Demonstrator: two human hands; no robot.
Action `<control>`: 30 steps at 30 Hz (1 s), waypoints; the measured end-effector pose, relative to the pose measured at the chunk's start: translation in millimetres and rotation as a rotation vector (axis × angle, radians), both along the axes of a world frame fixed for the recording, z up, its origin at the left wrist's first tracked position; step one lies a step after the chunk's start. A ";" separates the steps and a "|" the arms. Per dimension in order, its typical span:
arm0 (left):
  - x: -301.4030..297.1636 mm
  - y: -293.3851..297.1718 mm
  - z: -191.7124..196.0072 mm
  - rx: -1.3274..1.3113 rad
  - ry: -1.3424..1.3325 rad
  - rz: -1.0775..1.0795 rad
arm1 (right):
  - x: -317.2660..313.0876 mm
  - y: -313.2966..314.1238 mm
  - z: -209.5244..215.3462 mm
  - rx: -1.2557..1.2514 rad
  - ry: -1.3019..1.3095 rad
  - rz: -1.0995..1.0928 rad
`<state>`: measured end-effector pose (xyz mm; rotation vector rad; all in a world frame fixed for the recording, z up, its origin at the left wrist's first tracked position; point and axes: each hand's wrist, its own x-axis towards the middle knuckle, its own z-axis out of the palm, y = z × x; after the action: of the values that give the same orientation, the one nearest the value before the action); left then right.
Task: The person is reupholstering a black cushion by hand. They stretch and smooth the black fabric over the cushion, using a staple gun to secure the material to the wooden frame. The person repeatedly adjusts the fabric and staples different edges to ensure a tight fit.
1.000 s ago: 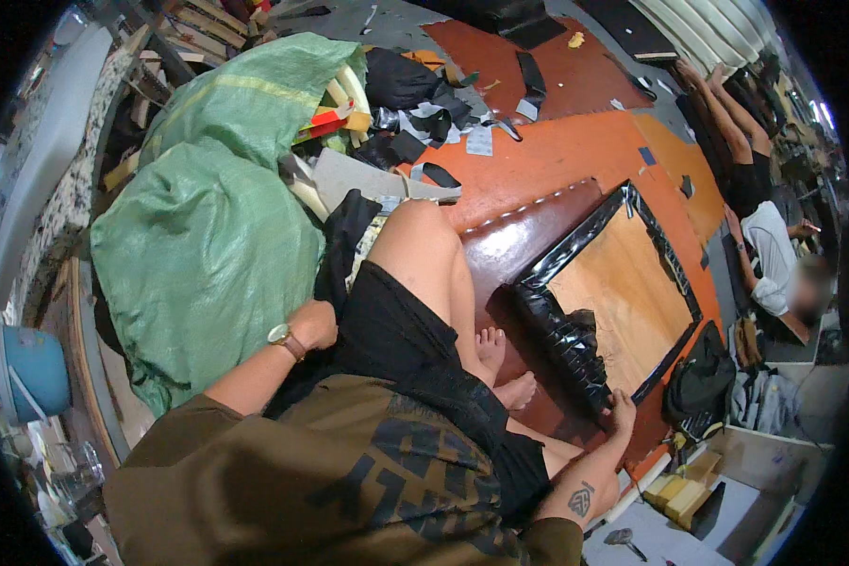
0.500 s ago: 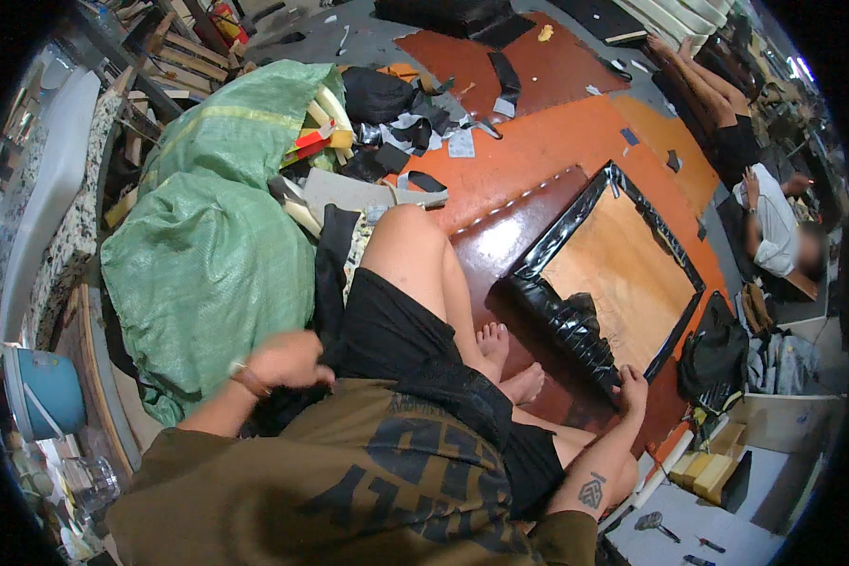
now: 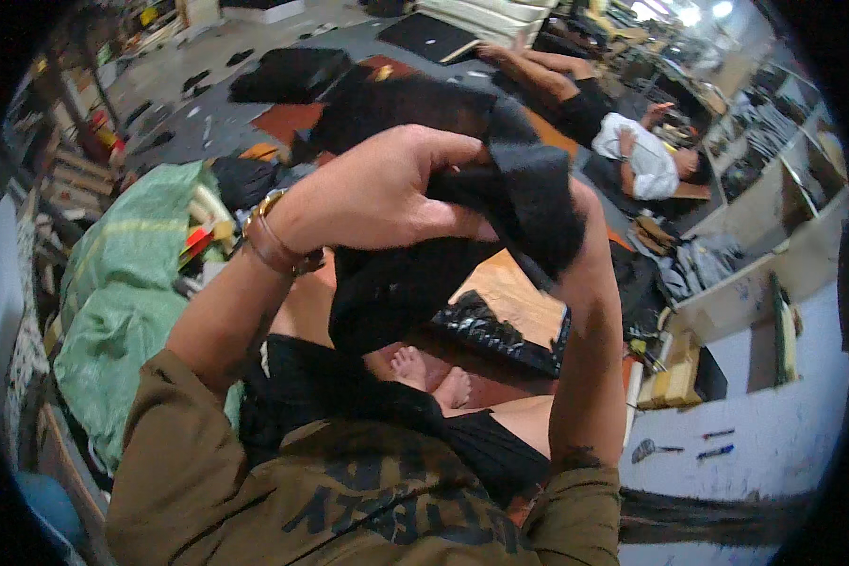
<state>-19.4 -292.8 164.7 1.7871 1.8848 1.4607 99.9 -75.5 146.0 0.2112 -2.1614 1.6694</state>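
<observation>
The left hand (image 3: 377, 193) is raised close to the camera, fingers clenched around a black cloth (image 3: 500, 203) that hangs down over the lap. The right hand is buried behind that cloth, so only the forearm (image 3: 590, 349) shows and its grip cannot be told. Below, bare feet (image 3: 432, 373) rest at the near edge of a wooden board (image 3: 514, 297).

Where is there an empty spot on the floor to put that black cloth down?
Both hands, left hand and right hand, hold the black cloth up. Bare floor shows on the grey patch beyond the green sack, and on the tan board behind the shiny black bag. It is crowded by the feet and lap.
</observation>
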 end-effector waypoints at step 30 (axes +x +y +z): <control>-58.2 2.9 -14.9 0.398 0.088 0.645 | -0.3 3.2 96.6 -0.338 0.178 -0.460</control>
<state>-77.6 -289.9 149.8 1.4462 2.5104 2.1191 99.6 -72.2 242.6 -0.2118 -1.6118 1.6329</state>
